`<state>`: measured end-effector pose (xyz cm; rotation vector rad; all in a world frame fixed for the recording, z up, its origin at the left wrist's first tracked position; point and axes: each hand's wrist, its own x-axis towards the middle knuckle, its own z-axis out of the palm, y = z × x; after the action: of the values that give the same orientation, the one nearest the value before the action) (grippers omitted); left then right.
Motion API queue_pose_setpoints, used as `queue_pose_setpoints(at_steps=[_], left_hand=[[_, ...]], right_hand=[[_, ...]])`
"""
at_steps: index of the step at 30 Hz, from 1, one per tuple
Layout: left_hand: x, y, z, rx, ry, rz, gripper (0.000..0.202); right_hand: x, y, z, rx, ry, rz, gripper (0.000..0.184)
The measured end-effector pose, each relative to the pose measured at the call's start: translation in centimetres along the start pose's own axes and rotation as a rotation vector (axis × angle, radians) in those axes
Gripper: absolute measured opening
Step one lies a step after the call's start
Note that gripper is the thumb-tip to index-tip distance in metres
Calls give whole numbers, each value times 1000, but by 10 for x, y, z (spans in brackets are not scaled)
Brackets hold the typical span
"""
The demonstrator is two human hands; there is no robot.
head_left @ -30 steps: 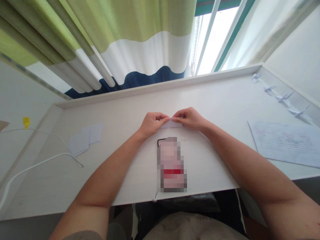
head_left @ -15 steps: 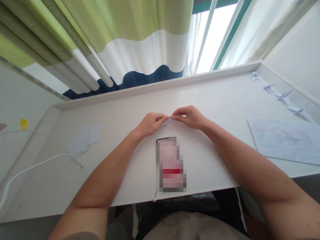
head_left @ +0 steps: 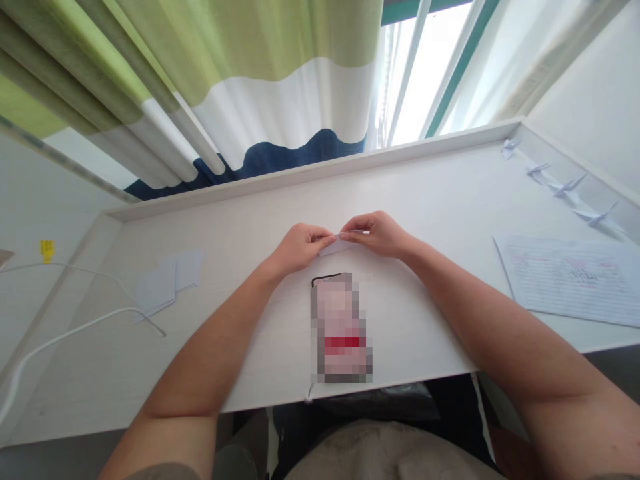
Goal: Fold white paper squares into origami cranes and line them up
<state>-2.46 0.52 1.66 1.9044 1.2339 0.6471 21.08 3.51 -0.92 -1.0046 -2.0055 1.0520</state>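
Observation:
Both hands meet over the middle of the white desk (head_left: 430, 200). My left hand (head_left: 300, 245) and my right hand (head_left: 380, 235) pinch a small folded piece of white paper (head_left: 336, 245) between their fingertips, just above the desk. The paper is thin and mostly hidden by the fingers. A phone (head_left: 342, 327) lies flat on the desk right in front of the hands, toward me.
Small white paper squares (head_left: 167, 283) lie at the left. A white cable (head_left: 75, 327) runs across the left side. A lined, written sheet (head_left: 570, 280) sits at the right. Several folded paper cranes (head_left: 570, 185) line the right rim. Curtains hang behind the desk.
The hands have shifted only slightly, working the folded paper between the fingertips; it now sits a little higher and tilted. The view has tipped slightly.

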Motion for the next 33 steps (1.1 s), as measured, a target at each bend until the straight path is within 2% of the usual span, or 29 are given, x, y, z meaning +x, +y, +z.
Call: queue_pose_setpoints(at_steps=[6, 14, 20, 26, 33], left_hand=[[0, 4, -3, 30, -47, -15, 40], [-1, 9, -5, 53, -84, 0, 43], [-1, 13, -8, 47, -107, 3, 44], [-1, 12, -12, -7, -114, -17, 43], [3, 2, -15, -43, -141, -70, 42]], right_hand=[[-1, -3, 1, 44, -12, 12, 36], [-2, -5, -3, -86, -105, -38, 38], [-2, -5, -1, -38, -86, -57, 34], [0, 2, -3, 31, -67, 50, 39], [-1, 1, -4, 35, -82, 69, 40]])
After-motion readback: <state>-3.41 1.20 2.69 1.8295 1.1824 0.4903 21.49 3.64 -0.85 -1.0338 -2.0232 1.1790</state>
